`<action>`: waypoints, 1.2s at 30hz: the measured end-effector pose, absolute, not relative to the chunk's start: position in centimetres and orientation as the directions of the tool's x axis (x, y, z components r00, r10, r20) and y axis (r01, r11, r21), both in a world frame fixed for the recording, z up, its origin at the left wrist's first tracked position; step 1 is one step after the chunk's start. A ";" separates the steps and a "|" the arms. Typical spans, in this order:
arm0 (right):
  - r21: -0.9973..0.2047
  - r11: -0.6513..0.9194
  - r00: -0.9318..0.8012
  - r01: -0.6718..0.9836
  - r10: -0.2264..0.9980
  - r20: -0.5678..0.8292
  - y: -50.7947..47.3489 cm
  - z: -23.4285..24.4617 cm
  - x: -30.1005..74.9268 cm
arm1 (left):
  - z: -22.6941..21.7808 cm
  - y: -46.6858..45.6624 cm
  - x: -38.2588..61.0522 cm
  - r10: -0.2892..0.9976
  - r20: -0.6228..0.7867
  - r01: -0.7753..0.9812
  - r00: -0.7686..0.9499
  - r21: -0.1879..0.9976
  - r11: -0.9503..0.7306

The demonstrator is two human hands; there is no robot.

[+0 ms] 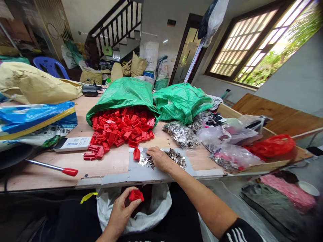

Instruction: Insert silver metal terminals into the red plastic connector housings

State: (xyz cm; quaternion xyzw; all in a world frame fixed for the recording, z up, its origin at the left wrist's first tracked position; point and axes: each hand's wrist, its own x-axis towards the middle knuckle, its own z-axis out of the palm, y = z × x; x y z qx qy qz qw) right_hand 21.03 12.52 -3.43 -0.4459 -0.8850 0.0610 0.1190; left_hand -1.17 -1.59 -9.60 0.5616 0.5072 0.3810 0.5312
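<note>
A small red plastic part (136,195) is gripped between the thumb and fingers of my left hand (121,211), above an open white sack (161,210) below the table edge. My right hand (158,158) reaches onto a grey mat (133,173), fingertips down among small shiny metal pieces (178,158). Whether a piece is pinched there is too small to tell. Just left of those fingers, a single red part (136,154) lies on the mat. Many more red parts (121,127) spill from a green woven sack (123,92) behind.
A second green sack (181,101) and a clear bag of metal pieces (181,134) lie behind my right hand. Plastic bags fill a wooden tray (275,164) at right. At left are a white box (73,144), a red-tipped lever (69,172) and a blue-white bag (37,117).
</note>
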 end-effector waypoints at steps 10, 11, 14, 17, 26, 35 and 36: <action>-0.281 0.517 -0.485 0.808 0.856 0.179 10.6 -2.1 23.4 | -9.8 -1.9 -1.0 0.974 -0.104 0.145 0.200 0.987 0.076; -0.285 0.466 -0.430 0.838 0.884 0.182 11.0 -1.9 23.8 | -9.8 -1.9 -1.0 0.973 -0.106 0.146 0.204 0.986 0.076; -0.269 0.366 -0.328 0.891 0.928 0.176 12.5 -1.6 25.1 | -9.9 -1.9 -1.1 0.972 -0.105 0.156 0.209 0.985 0.073; -0.237 0.336 -0.306 0.912 0.940 0.153 13.5 -1.9 25.5 | -9.8 -1.9 -1.2 0.974 -0.098 0.166 0.203 0.984 0.065; -0.176 0.434 -0.423 0.884 0.901 0.096 11.6 -2.6 24.5 | -9.5 -2.0 -1.2 0.972 -0.109 0.129 0.208 0.988 0.083; -0.215 0.439 -0.409 0.872 0.896 0.172 10.3 -1.8 25.3 | -9.6 -2.1 -1.4 0.972 -0.109 0.157 0.209 0.985 0.077; -0.221 0.427 -0.391 0.877 0.901 0.190 10.1 -1.6 25.4 | -9.6 -2.1 -1.4 0.972 -0.112 0.158 0.208 0.984 0.079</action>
